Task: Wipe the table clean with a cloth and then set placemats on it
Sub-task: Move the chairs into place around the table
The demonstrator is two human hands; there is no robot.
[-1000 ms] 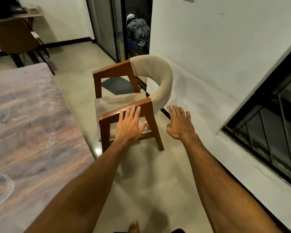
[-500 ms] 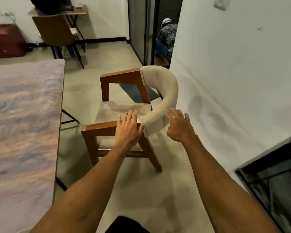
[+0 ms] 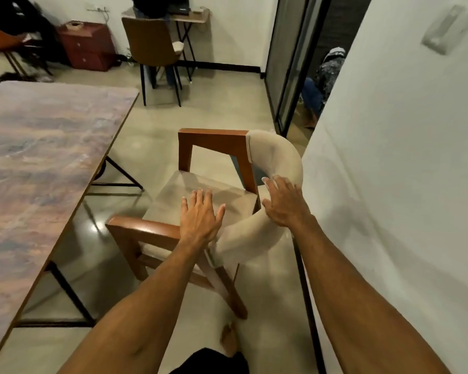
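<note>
A wooden armchair with a curved beige padded backrest [image 3: 268, 211] stands on the pale polished floor [image 3: 219, 103], apart from the long bench with a mottled purple-brown top [image 3: 38, 163] and close to the white wall [image 3: 389, 184] on the right. The left hand [image 3: 200, 217] lies flat, palm down, where the near reddish-brown armrest [image 3: 143, 226] meets the padding; the right hand [image 3: 284, 203] rests over the inner curve of the backrest. Both are placed on the upper frame, apparently so that the chair can be steered or shifted as a whole; with the chair set off from the bench edge, the aim is probably to keep that side free for wiping.

Grip: on each hand the fingers are extended and slightly spread, not curled around anything. The left grip is open and pressed against armrest and padding; the right grip is open and draped on the padding, its fingertips [image 3: 268, 180] pointing away from the person. Neither grip encloses or clamps the chair.

Task items: the bench top is bare in the visible part, with faint streaks on its surface. No cloth and no placemats appear in view, so wiping is judged not yet begun. A tan chair at a small desk [image 3: 152, 47] stands well apart at the far wall.
</note>
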